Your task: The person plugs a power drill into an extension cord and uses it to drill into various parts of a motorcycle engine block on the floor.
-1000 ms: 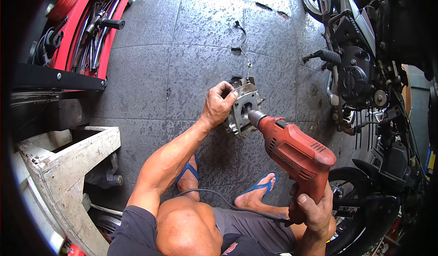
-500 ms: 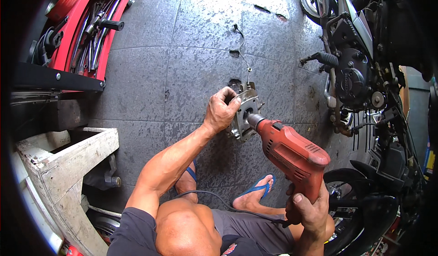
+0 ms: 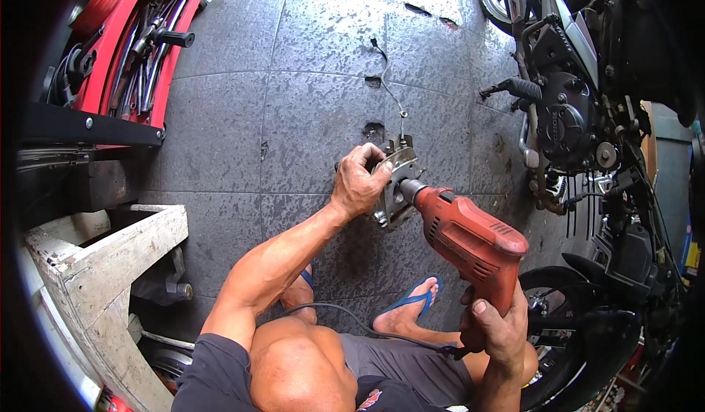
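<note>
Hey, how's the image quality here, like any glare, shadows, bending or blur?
Head view: white glare washes out the top of the floor; head view: a dark shadow lies on the floor just below the metal part; head view: black closes in at the corners, and tile seams bend; head view: the drill looks fairly sharp.

Floor [image 3: 213, 133]: dark grey tile, mottled, chipped far-centre | light: bright glare, far floor | far left: red tool cart [image 3: 109, 52] | near left: scuffed white wooden stand [image 3: 132, 250]
</note>
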`<state>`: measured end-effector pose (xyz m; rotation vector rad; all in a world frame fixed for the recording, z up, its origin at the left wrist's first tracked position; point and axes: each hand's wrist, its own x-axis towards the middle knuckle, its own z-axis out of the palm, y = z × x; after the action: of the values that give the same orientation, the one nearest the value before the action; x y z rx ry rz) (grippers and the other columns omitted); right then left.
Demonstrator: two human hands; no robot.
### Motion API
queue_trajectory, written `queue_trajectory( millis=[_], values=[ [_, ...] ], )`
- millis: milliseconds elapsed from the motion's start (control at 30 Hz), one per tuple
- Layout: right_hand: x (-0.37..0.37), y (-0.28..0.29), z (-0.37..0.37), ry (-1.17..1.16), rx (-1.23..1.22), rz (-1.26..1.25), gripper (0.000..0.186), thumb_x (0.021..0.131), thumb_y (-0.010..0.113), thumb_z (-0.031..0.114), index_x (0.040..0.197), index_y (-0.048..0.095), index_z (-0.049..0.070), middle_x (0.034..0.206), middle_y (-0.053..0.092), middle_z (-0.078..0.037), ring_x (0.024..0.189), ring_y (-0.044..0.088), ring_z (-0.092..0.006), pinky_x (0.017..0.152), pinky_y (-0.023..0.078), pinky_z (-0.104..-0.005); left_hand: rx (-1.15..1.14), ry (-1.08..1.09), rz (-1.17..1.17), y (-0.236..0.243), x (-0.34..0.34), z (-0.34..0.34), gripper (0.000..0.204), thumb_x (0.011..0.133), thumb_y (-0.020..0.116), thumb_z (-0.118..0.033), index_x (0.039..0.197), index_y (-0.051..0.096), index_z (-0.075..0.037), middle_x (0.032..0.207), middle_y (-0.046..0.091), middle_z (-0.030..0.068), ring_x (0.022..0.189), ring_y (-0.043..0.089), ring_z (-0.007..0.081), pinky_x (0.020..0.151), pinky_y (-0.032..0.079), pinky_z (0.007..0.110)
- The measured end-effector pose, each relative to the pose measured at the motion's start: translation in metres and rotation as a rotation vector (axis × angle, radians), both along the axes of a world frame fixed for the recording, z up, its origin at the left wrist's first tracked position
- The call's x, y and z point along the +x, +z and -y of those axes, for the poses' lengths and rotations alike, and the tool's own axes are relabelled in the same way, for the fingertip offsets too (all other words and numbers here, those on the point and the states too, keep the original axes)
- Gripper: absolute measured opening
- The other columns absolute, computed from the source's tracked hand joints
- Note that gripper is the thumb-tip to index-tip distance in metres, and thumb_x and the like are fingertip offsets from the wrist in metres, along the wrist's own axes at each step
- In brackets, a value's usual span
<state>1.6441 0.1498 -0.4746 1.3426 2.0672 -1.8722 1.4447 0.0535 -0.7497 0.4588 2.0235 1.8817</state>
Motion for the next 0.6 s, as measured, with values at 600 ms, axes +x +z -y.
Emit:
queue_trajectory(
  millis=[600],
  values=[
    [0.01, -0.01, -0.006, -0.05, -0.026, -0.104, 0.07, 0.084, 0.076, 0.032, 0.134, 0.046, -0.006, 0.096, 0.065, -0.016, 0.055, 0.062, -0.017, 0.048, 0.054, -0.0276, 0.087, 0.158, 0.244, -0.027, -0.049, 0.006, 0.025, 0.089, 0.066, -0.023, 0.081, 0.066, 0.001, 0.071, 0.066, 0.0054, 0.068, 0.058, 0.012, 0.064, 0.049, 0.033]
  ],
)
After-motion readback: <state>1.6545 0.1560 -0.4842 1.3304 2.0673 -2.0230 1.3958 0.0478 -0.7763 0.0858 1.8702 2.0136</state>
